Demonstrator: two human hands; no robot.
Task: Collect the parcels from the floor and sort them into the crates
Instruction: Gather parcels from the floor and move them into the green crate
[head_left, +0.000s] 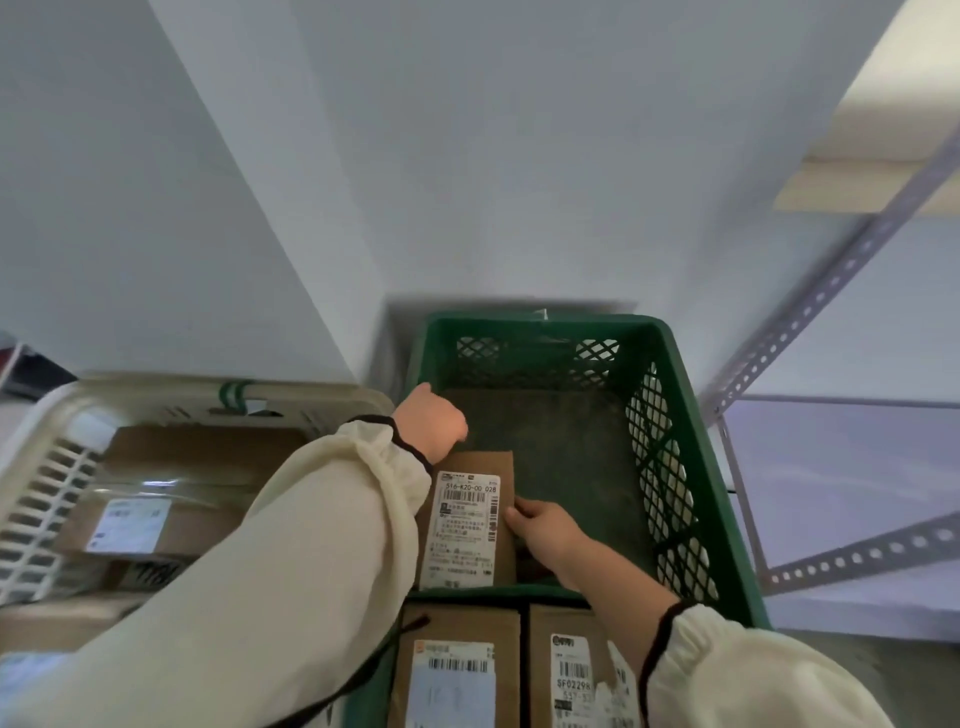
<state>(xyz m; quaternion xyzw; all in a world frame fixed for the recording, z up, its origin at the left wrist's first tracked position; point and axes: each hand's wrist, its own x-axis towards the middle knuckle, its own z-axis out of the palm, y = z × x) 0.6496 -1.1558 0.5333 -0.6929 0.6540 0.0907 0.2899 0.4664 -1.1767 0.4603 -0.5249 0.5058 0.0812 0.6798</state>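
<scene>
Both grip the parcel (467, 525) in the crate (519, 322): my left hand (431, 423) curled over its far end, right hand (543, 525) pinching its side.

the left sleeve (332, 519) covers the left edge of the parcel (488, 461) in the green crate (540, 323). the left hand (431, 423) shows only its back, fingers out of sight, grip unclear. the label (465, 530) has fine print too blurred to read. two front parcels (460, 626) run off the bottom edge, and the white crate (156, 384) runs off the left.
</scene>
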